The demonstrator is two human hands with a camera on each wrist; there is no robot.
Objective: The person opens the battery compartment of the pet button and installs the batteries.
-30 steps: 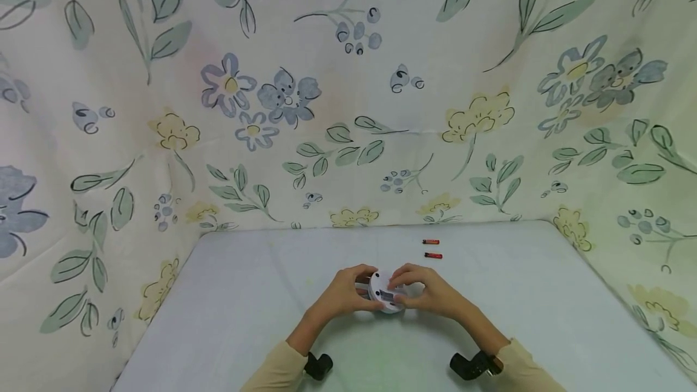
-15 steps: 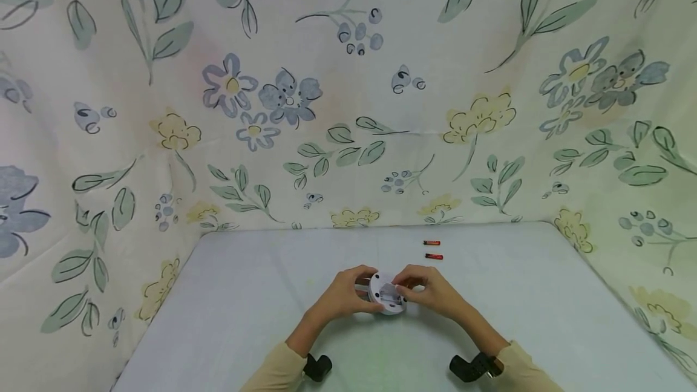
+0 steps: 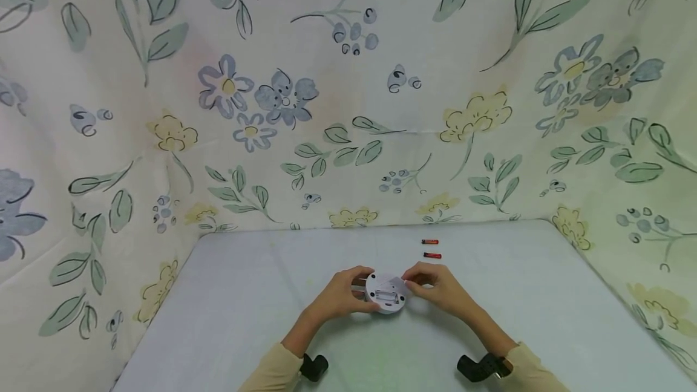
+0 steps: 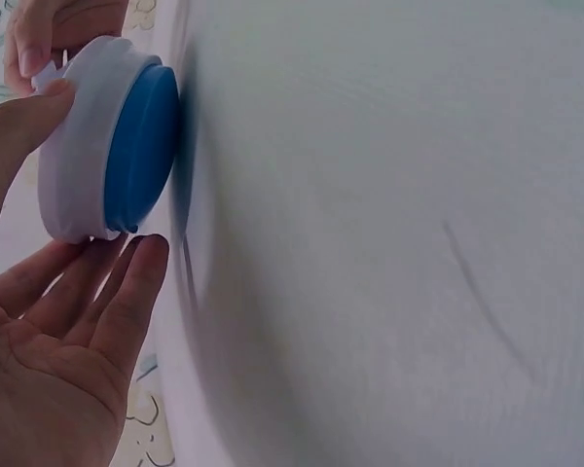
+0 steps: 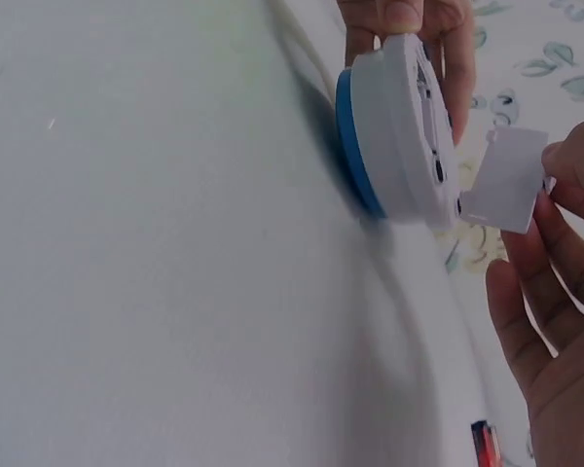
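Observation:
A round white device with a blue domed face is gripped at its side by my left hand, thumb on one edge and fingers on the other. Its back, with black feet and an uncovered battery compartment, faces up in the head view. My right hand pinches a thin white battery cover between thumb and fingers, just right of the device. Whether the cover's edge touches the device is hard to tell. In the left wrist view the blue face points toward the tabletop.
Two red-and-black batteries lie apart behind the right hand on the white table. One battery shows at the bottom of the right wrist view. A floral cloth hangs behind the table.
The right hand has lifted the battery cover off the device's back and moved it right, exposing the compartment. The left hand keeps its grip; the batteries have not moved.

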